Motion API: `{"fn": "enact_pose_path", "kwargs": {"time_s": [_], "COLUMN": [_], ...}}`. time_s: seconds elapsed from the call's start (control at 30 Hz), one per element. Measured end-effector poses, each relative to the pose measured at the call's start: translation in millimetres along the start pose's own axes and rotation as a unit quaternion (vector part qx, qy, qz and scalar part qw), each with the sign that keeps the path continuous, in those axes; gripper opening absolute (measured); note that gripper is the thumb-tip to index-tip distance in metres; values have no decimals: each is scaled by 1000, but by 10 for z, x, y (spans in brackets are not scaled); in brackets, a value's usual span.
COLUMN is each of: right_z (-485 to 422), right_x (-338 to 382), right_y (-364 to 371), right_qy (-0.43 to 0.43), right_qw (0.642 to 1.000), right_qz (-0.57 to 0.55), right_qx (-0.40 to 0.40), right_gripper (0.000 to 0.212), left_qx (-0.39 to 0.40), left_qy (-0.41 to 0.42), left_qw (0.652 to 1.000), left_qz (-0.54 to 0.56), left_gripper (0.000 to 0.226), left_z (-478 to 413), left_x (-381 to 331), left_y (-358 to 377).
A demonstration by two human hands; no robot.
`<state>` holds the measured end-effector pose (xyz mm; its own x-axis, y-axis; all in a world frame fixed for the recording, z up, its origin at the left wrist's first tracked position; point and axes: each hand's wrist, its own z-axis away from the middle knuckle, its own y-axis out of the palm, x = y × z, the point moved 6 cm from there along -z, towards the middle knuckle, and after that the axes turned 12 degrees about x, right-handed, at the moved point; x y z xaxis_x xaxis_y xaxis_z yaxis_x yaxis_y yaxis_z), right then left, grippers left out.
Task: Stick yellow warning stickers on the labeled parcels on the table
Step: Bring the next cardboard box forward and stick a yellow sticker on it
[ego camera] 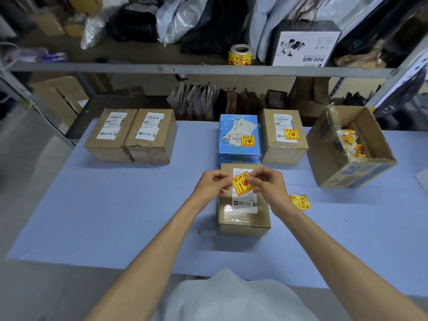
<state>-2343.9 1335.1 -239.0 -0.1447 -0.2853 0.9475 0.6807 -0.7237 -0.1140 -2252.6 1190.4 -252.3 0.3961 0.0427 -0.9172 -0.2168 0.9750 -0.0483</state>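
Left hand point(212, 185) and right hand point(268, 184) pinch the yellow sticker point(240, 183) by opposite edges, over the label of the near parcel point(243, 222). Light, floppy and tacky, it likely handles best by its margins; spare stickers point(300, 202) lie just right of that parcel

Cool, even overhead light keeps the table point(115, 205) bright, with short soft shadows before the boxes point(148, 135). The shelf point(162, 68) at 12 o'clock is dimmer. Tape point(228, 208) glares faintly. Wide-angle distortion bends edges at 9 and 3 o'clock, and the corners blur.
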Motion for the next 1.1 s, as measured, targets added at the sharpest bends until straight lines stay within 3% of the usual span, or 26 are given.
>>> {"fn": "enact_pose_path", "kwargs": {"time_s": [0.2,0.4,0.7,0.77,0.87,0.93,1.03,1.1], "right_z": [-25,-47,-100,-87,17,97,156,164], "right_x": [29,59,21,21,195,310,379,389], "right_y": [-43,-74,-144,-180,-178,-54,49,35], "right_qy": [2,-4,17,9,-106,-194,-234,-230], "right_qw": [1000,999,999,995,946,909,867,860], "right_qz": [8,20,37,93,291,360,434,447], "right_qx": [-23,-28,-22,-46,-100,-77,-71,-94], "right_gripper": [13,2,5,9,26,24,15,16], "left_qx": [46,62,70,64,44,39,39,36], "left_qy": [-9,-17,-9,-9,-10,-11,-15,-14], "left_qw": [995,986,991,993,997,998,998,998], "left_qz": [-89,-156,-113,-96,-68,-55,-46,-41], "left_gripper": [9,12,12,12,13,13,14,15], "left_z": [-2,-12,-36,-40,-44,-55,-68,-69], "left_x": [-89,-149,-138,-124,-114,-109,-103,-105], "left_y": [48,104,135,134,123,118,127,130]}}
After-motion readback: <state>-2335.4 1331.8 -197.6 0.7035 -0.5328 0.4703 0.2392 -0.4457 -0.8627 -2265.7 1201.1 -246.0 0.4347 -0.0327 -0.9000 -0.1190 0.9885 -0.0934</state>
